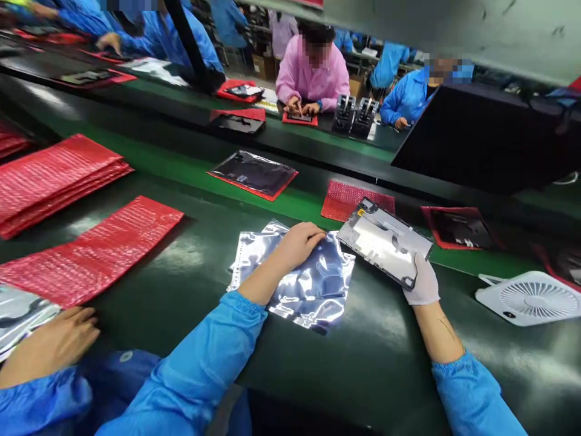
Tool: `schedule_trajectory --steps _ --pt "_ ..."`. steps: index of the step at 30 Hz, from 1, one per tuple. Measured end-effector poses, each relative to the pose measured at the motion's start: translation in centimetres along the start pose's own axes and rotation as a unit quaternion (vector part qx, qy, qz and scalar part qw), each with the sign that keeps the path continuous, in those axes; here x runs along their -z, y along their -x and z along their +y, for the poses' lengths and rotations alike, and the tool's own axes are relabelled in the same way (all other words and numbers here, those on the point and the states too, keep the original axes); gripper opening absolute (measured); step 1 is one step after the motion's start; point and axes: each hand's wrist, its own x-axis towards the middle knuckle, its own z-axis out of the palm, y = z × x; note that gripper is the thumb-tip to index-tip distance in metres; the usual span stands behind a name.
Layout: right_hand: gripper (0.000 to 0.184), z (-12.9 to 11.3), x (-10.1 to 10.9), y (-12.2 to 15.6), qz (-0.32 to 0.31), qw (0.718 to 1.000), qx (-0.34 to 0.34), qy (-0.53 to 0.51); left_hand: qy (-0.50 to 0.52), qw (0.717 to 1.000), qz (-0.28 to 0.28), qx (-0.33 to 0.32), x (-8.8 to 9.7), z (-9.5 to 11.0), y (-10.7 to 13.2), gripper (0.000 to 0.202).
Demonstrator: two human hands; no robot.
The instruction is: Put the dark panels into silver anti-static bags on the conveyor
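Note:
My left hand (299, 245) is bare and lies over the upper right part of a shiny, see-through antistatic bag (313, 297), its fingers bent together at the bag's edge. At least one more bag seems to lie beneath. My right hand (423, 281), in a white glove, grips the lower right corner of a tablet-like panel (385, 242). The panel has a silver-grey inner side with a dark rim and a yellow label, and it is tilted above the bench. Behind it, a piece of red bubble wrap (340, 200) is partly hidden.
Red bubble bags (59, 175) are stacked at left, near a co-worker's hand (59, 342). A wrapped dark panel (254, 172) lies on the green strip, another (460, 227) farther right. A white fan (535, 297) stands at right. Co-workers (313, 69) sit opposite, beyond a dark board (490, 139).

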Motion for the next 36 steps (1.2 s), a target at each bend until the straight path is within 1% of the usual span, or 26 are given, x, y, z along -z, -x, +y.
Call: schedule_trajectory --steps 2,5,8,11,15,18,20,22,25,27,28,31,33,35,36 --pt "0.053 -0.1 -0.1 0.3 0.005 1.0 0.0 0.015 0.008 0.999 0.014 0.031 -0.3 -0.1 0.0 0.025" --pt "0.06 -0.2 -0.5 0.7 0.01 0.999 0.031 0.027 0.036 0.998 0.025 0.055 -0.2 0.3 0.0 0.02" --pt "0.061 -0.5 -0.8 0.8 0.011 0.998 0.054 0.024 0.06 0.998 0.004 0.026 0.3 0.8 0.0 0.013" --pt "0.062 -1.2 -0.8 0.6 0.001 0.997 0.077 0.028 0.048 0.999 -0.009 -0.003 0.8 1.0 -0.1 0.012" --pt "0.065 -2.2 -0.1 0.3 -0.009 0.993 0.096 0.072 0.001 1.0 0.008 0.008 0.7 0.5 -0.3 0.015" --pt "0.07 -2.8 0.1 0.5 0.006 0.988 0.087 0.126 -0.031 0.999 -0.004 0.026 0.4 0.0 -0.4 0.025" --pt "0.074 -3.1 -0.1 1.1 0.0 0.985 0.07 0.157 -0.044 0.998 -0.019 0.031 0.3 -0.1 -0.4 0.032" --pt "0.076 -3.3 -0.6 1.8 -0.026 0.984 0.039 0.171 -0.047 0.998 -0.022 0.034 0.4 0.1 -0.4 0.035" --pt "0.078 -3.6 -1.0 2.4 -0.085 0.979 -0.034 0.18 -0.049 0.997 -0.021 0.047 0.7 0.4 -0.4 0.036" --pt "0.078 -3.9 -0.8 2.3 -0.113 0.972 -0.074 0.191 -0.048 0.997 -0.026 0.057 1.0 0.6 -0.4 0.037" --pt "0.077 -4.2 -0.5 2.1 -0.12 0.969 -0.084 0.197 -0.045 0.997 -0.027 0.059 1.2 0.7 -0.4 0.036" --pt "0.073 -5.1 0.6 1.4 -0.136 0.958 -0.078 0.241 -0.029 0.998 -0.027 0.054 1.4 0.9 -0.4 0.032" --pt "0.073 -5.5 1.0 1.1 -0.155 0.943 -0.067 0.286 -0.013 0.998 -0.036 0.046 1.4 1.2 -0.4 0.031" --pt "0.075 -5.6 0.8 1.3 -0.174 0.925 -0.055 0.332 0.004 0.998 -0.043 0.038 1.0 1.8 -0.2 0.027" --pt "0.074 -5.5 0.4 1.6 -0.18 0.918 -0.044 0.351 0.01 0.998 -0.046 0.034 0.8 2.2 -0.1 0.026"
